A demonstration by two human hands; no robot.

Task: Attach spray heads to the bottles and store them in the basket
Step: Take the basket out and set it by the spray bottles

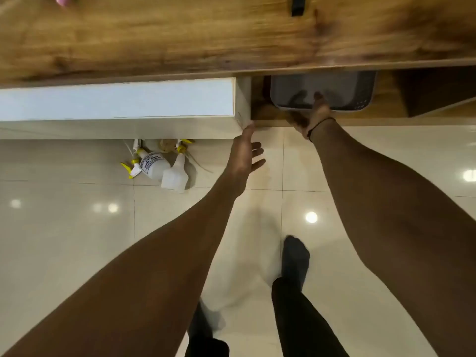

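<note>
A grey plastic basket point(342, 86) sits in an open wooden shelf under the counter, at the upper right. My right hand point(315, 113) grips its front rim, one finger hooked inside. My left hand point(246, 155) hovers open above the floor with fingers spread, a fingertip at the corner of the white cabinet point(116, 101). Two white bottles lie on the floor tiles at the foot of the cabinet: a labelled bottle point(154, 164) and a plain bottle point(176, 175). Loose yellow-and-white spray heads point(131, 170) lie around them.
A wooden countertop point(231, 34) overhangs the whole top of the view. Glossy cream floor tiles point(77, 228) spread below. My legs in dark trousers and a dark sock point(295, 256) stand at the bottom centre. A dark recess point(438, 91) lies right of the basket.
</note>
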